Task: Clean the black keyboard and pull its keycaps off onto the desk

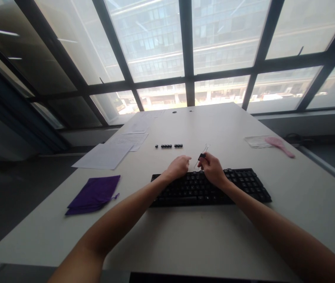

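A black keyboard (185,190) lies across the table in front of me, partly covered by both forearms. Over its back edge, my right hand (213,168) is closed on a keycap puller (202,156) with a dark handle and thin wire loops that stick out at both ends. Just left of the puller, my left hand (179,166) is above the keyboard's top rows, its fingers curled together and pointing right. Anything between those fingers is hidden. Beyond the hands, several loose black keycaps (166,146) form a row with gaps.
A folded purple drawstring bag (95,192) lies at left. Behind it are white paper sheets (104,155). On the right, a pink hairbrush-like object (279,145) rests partly on a clear plastic bag (254,141). Small dark items (174,112) sit near the table's far end, before the windows.
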Demonstrator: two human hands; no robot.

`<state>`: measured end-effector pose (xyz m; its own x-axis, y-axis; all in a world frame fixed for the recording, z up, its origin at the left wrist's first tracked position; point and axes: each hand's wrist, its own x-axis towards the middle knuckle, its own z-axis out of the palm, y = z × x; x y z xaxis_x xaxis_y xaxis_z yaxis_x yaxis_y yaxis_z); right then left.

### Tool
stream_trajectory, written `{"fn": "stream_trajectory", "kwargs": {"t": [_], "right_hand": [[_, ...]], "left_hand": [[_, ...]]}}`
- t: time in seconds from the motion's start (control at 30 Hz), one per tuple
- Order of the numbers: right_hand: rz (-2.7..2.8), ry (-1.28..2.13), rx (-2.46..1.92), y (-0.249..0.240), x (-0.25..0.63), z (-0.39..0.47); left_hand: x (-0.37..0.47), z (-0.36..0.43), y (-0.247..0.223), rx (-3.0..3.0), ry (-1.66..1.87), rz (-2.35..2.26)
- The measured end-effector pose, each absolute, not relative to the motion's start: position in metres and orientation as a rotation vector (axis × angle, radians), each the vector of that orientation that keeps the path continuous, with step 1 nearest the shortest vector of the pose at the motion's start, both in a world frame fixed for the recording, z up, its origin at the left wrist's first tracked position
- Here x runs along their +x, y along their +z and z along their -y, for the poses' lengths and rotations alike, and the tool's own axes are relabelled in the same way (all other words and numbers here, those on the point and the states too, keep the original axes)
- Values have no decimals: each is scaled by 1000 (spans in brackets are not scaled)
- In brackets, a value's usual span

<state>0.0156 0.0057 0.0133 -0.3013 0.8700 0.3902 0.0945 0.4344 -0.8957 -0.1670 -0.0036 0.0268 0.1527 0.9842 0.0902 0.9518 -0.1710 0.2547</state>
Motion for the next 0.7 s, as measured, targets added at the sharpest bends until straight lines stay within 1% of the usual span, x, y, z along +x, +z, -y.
{"fn": "stream_trajectory", "kwargs": {"t": [0.17,0.27,0.47,0.7], "right_hand": [[1836,935,-861,11,17,-6],[1883,925,-860,10,15,-5],[2037,855,-850,11,16,-4],[2249,563,-681,10,21,8]], "left_hand": [[-150,35,18,2263,689,-1758],[-148,42,15,2220,825,-1711],[-147,47,16,2238,876,-1680],[-149,50,16,2235,957,-1658]]}}
